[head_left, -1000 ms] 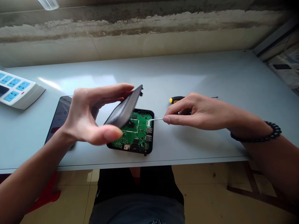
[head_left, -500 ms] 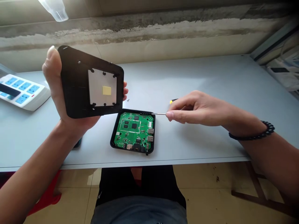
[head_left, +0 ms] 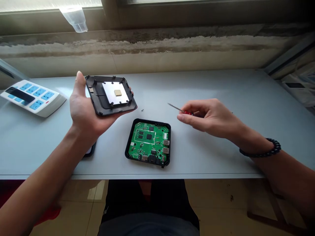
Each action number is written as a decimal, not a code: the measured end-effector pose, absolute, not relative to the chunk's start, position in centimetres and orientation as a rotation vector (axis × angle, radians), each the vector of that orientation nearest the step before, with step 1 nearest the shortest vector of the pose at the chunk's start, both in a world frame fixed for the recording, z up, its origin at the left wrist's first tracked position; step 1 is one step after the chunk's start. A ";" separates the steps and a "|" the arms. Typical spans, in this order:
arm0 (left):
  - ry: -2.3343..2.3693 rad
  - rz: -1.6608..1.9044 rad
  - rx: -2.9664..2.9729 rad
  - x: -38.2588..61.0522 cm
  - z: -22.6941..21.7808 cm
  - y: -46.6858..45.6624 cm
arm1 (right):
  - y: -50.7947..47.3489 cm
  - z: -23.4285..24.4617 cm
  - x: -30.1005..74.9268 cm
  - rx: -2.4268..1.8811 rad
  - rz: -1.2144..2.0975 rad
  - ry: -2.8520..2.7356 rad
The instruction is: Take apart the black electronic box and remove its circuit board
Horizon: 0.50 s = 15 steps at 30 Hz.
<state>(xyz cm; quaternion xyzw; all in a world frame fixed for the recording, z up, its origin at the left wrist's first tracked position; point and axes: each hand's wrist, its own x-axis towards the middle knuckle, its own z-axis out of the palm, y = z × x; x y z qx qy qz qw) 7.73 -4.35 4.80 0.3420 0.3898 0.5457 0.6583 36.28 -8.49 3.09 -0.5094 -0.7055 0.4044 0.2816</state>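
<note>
My left hand (head_left: 85,108) holds a black plastic cover (head_left: 98,95) with its inner side up. A silver metal plate (head_left: 109,90) with a small tan pad (head_left: 118,93) on it is fixed inside the cover. Between finger and thumb, my right hand (head_left: 209,114) grips a thin screwdriver (head_left: 175,107), its red handle partly hidden by the fingers and its tip pointing left, above the table. Below and between the hands lies a black box base (head_left: 126,149) with a green circuit board (head_left: 145,146) exposed in it.
A small screw (head_left: 142,110) rests on the white table (head_left: 209,157) behind the base. On the left stands a white power strip (head_left: 49,108) with a dark object (head_left: 21,95) across it. A phone (head_left: 91,151) lies partly under my left forearm.
The cover has come away from the base's back edge and tilted flatter in my left hand. The screwdriver tip has lifted off the base's far right corner. The camera view has shifted.
</note>
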 end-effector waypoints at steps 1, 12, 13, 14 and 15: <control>0.894 1.240 0.775 7.8 4.8 -4.4 | -8.4 3.2 36.2 -1.354 1.100 -1.858; 0.890 1.164 0.600 8.3 4.5 -4.5 | -7.3 3.6 34.8 -1.264 1.300 -1.521; 0.882 1.152 0.584 8.3 4.5 -4.4 | -7.2 3.6 34.9 -1.272 1.306 -1.502; 0.875 1.145 0.574 8.3 4.5 -4.4 | -7.2 3.5 34.9 -1.279 1.310 -1.496; 0.874 1.140 0.566 8.3 4.5 -4.4 | -7.3 3.5 35.0 -1.282 1.310 -1.506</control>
